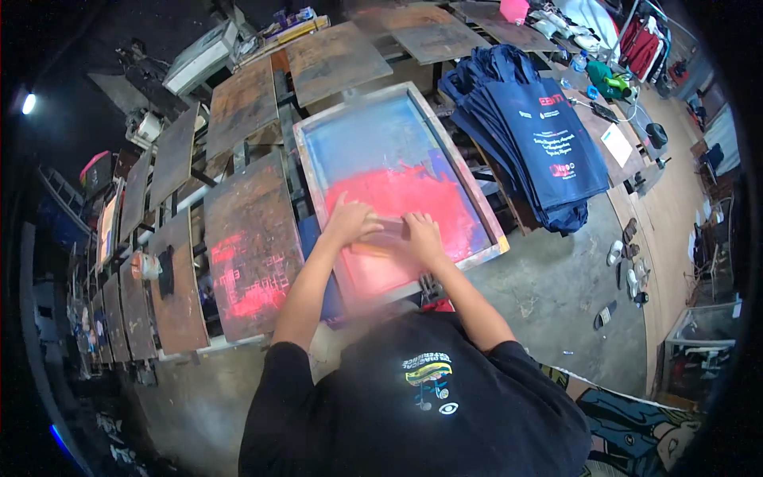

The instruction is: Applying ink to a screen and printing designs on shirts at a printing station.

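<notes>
A screen-printing frame [494, 235] lies on a platen in the middle, its mesh blue at the far end and coated with bright pink ink over the nearer part. My left hand [350, 220] and my right hand [421, 234] both grip a squeegee [388, 232] lying across the pink ink, one hand toward each end. The squeegee's lower edge is hard to make out under my fingers.
Rust-stained platens [242, 199] surround the frame, one pink-smeared. A stack of navy bags [536, 151] lies to the right, beside a board with paper [617, 145] and cables. Loose footwear [632, 282] sits on the floor at right; a glass-topped stand [699, 342] is lower right.
</notes>
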Demonstrator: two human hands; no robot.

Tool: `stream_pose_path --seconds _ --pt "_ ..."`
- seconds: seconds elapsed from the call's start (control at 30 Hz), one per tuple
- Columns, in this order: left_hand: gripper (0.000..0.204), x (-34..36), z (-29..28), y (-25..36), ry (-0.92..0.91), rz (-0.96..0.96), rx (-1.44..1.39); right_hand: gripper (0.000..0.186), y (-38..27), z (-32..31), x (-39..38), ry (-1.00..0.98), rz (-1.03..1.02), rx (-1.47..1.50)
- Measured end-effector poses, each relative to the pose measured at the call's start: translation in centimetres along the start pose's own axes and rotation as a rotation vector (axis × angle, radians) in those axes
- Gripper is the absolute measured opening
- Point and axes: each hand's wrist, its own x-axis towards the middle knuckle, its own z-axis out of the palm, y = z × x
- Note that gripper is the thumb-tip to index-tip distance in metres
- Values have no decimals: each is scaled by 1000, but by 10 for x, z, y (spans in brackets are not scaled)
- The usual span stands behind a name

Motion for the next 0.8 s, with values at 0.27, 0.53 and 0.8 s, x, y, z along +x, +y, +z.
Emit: stream_pose_path --seconds 0.27,0.53,0.8 --pt "39 -77 9 -9 386 -509 -101 41 7 -80 23 -153 452 2299" --pt "25 -111 92 -1 754 -916 -1056 47 -32 -86 43 -508 383 2542" --pt "19 -108 57 55 803 -869 -1059 37 -74 -97 36 -364 202 2060"
